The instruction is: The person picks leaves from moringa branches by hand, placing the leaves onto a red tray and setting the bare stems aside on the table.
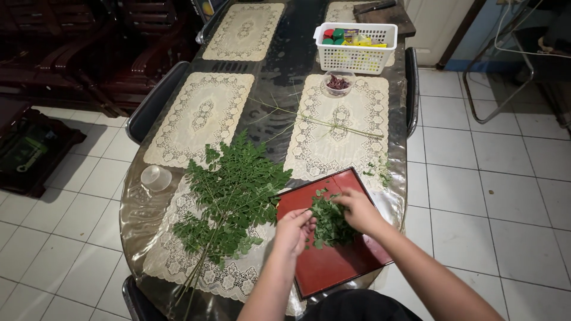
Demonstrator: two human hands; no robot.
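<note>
Left hand (pixel 293 229): fingers curled at the near edge of the leaf pile, pinching leaves; what exactly sits inside the grip cannot be told.

Right hand (pixel 357 209): fingers bent down into the far side of the same pile, closed on a small sprig.

Leaf pile (pixel 331 223): loose green leaflets heaped in the middle of the tray, between both hands.

Tray (pixel 333 267): red, rectangular, dark-rimmed, set at an angle on the near end of the counter (pixel 279 101).

Leafy branches (pixel 229 202): a bundle still on the stem, lying just left of the tray on a lace mat (pixel 196 116), stalks pointing toward the person.

Clear cup (pixel 156 177): near the left edge.

Bare stalks (pixel 333 123): stripped, lying across the far right mat.

Glass bowl (pixel 338 83): small, holding something dark red.

White basket (pixel 357 46): at the far end, holding coloured items.

Handling note: stripping probably goes best with one hand steadying the stem and the other drawing leaflets off over the tray, so that nothing scatters.
</note>
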